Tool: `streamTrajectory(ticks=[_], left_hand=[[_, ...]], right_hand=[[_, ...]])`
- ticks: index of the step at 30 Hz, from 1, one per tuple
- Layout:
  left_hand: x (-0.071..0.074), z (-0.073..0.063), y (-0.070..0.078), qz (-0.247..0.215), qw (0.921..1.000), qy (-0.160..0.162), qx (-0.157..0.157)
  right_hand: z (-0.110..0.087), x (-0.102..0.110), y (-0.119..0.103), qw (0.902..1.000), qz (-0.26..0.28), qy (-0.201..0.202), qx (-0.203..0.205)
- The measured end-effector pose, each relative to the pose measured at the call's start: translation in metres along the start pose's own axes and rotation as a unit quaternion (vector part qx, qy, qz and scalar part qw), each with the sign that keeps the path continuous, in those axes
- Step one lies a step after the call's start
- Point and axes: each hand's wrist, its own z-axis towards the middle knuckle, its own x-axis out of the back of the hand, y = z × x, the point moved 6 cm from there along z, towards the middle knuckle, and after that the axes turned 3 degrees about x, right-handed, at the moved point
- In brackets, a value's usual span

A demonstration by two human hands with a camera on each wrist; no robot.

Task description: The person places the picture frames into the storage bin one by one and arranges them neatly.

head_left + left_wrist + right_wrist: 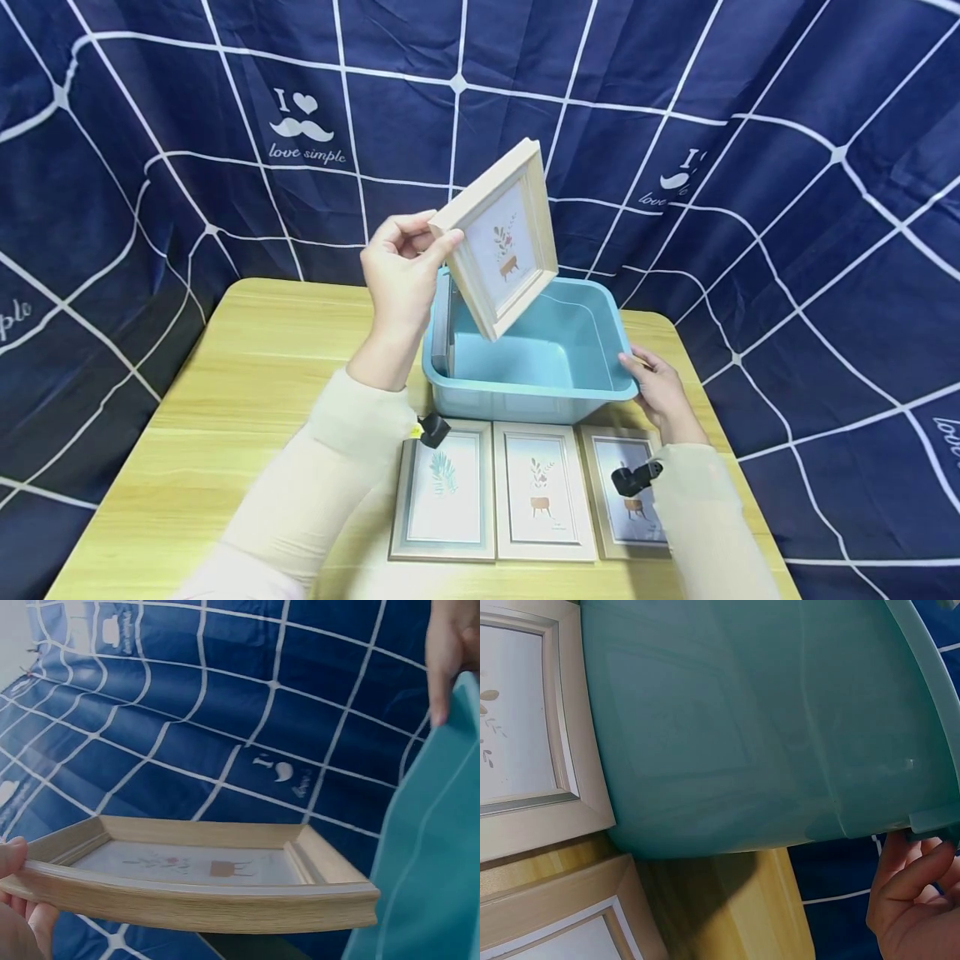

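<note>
Picture frame (498, 242) hangs tilted above the blue bin (525, 407), a left hand (401, 271) pinching it near one corner. We judge it light and stiff, its pale moulding (470, 292) easy to grip; the front could be fragile, so we would hold the side rails, off the print (510, 265). A right hand (663, 393) grips the bin's rim, and three more frames (546, 492) lie just beside on the worktop (225, 400).

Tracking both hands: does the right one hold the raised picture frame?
No, the left hand grips the picture frame, while the right hand holds the rim of the blue tub.
</note>
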Motion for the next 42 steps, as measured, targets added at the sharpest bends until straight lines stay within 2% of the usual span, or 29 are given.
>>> streamTrajectory(ticks=[8, 15, 20, 26, 34, 42], left_hand=[[0.002, -0.025, -0.027, 0.059, 0.9979, 0.024, 0.009], [0.01, -0.046, -0.051, 0.085, 0.9947, 0.051, 0.028], [0.018, -0.059, -0.063, 0.109, 0.9915, 0.066, 0.026], [0.026, -0.073, -0.074, 0.103, 0.9912, 0.081, 0.014], [0.032, -0.092, -0.084, 0.106, 0.9905, 0.086, -0.018], [0.039, -0.101, -0.092, 0.127, 0.9872, 0.09, -0.037]], right_hand=[[0.001, 0.0, 0.001, 1.0, 0.005, -0.004, 0.005], [0.001, 0.0, 0.002, 0.9998, 0.021, -0.003, 0.002], [0.001, 0.0, 0.002, 0.9999, 0.016, -0.003, 0.002], [0.002, 0.0, 0.002, 0.9999, 0.013, -0.003, 0.006], [0.003, -0.001, 0.002, 0.9999, 0.013, -0.003, 0.007], [0.003, 0.0, 0.002, 0.9999, 0.015, -0.002, 0.005]])
